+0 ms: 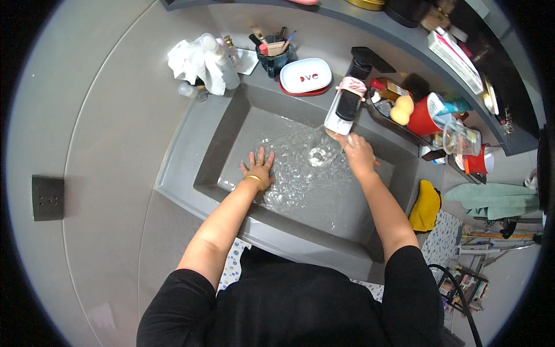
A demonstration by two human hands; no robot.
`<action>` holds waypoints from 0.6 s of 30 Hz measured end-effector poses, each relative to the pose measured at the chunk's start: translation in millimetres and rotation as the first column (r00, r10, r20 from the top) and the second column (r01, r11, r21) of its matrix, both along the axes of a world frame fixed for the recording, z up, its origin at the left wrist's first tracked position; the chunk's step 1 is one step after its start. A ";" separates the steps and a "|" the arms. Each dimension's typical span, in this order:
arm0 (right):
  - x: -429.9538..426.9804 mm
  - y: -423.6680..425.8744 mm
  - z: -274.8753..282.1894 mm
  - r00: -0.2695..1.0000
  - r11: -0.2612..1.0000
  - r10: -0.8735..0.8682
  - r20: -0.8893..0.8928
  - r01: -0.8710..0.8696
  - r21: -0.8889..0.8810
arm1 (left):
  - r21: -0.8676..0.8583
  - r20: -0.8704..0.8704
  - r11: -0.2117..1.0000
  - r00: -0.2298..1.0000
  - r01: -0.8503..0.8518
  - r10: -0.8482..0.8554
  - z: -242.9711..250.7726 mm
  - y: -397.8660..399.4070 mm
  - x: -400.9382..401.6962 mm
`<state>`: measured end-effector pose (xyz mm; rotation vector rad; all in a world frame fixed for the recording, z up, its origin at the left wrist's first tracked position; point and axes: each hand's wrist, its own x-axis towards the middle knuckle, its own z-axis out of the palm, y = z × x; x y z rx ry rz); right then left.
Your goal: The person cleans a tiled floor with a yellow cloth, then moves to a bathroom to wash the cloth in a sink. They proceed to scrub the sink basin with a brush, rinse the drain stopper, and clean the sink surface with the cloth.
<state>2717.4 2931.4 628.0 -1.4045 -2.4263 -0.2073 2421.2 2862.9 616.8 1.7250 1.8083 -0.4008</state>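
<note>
Water lies in the grey rectangular washbasin (pixel 175 162). My left hand (pixel 259 168), with a gold-coloured bangle at its wrist, is spread palm down in the left part of the basin, holding nothing. My right hand (pixel 358 152) is closed just below the faucet (pixel 340 117), which has a pink cover around it. A tan tip (pixel 331 133) shows at its fingers and an orange end (pixel 377 163) sticks out on its other side; they look like parts of one slim tool, whose kind I cannot tell. Water splashes beside this hand, around the round metal drain (pixel 318 156).
A white-lidded soap box (pixel 307 76), a dark cup of brushes (pixel 272 58) and bottles with a white cloth (pixel 195 60) line the back ledge. At right stand a tray with a yellow sponge (pixel 402 110) and red cup (pixel 422 115). A yellow cloth (pixel 425 208) hangs by the basin's right edge.
</note>
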 end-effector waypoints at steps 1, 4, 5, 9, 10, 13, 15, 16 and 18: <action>-21.3 6.2 4.6 0.999 0.999 0.035 0.029 -0.034 -0.010 | -0.028 -0.018 0.998 0.999 0.051 -0.052 1.5 -2.5 -6.4; -83.3 20.3 15.3 0.997 0.997 -0.002 0.079 0.008 -0.072 | -0.077 0.018 0.996 0.999 0.041 -0.040 -2.9 0.3 -6.1; -99.7 19.5 29.0 0.985 0.993 -0.060 0.163 0.075 -0.090 | -0.081 0.021 0.996 0.999 0.029 -0.027 -2.0 1.2 -5.4; -117.3 25.6 17.9 0.991 1.000 -0.020 0.132 0.019 0.007 | -0.112 0.025 0.993 0.999 0.024 -0.021 1.0 0.0 -7.1; -125.5 30.9 15.2 0.998 0.995 0.024 0.054 -0.029 0.094 | -0.104 0.040 0.994 0.999 0.021 -0.017 -1.0 0.9 -7.6; -169.5 50.6 22.7 0.992 0.987 0.055 0.118 -0.072 0.143 | -0.101 0.057 0.995 0.998 0.015 -0.009 -1.3 3.2 -8.5; -198.7 61.1 25.5 0.985 0.984 0.074 0.153 -0.097 0.151 | -0.091 0.051 0.996 0.999 0.015 -0.010 -4.5 2.2 -8.3; -211.3 66.2 21.9 0.985 0.982 0.080 0.152 -0.104 0.156 | -0.103 0.048 0.994 0.999 0.017 -0.012 -1.5 3.2 -7.0; -234.2 72.9 18.2 0.991 0.991 0.056 0.123 -0.070 0.111 | -0.097 0.048 0.995 0.999 0.026 -0.022 -2.4 3.6 -8.0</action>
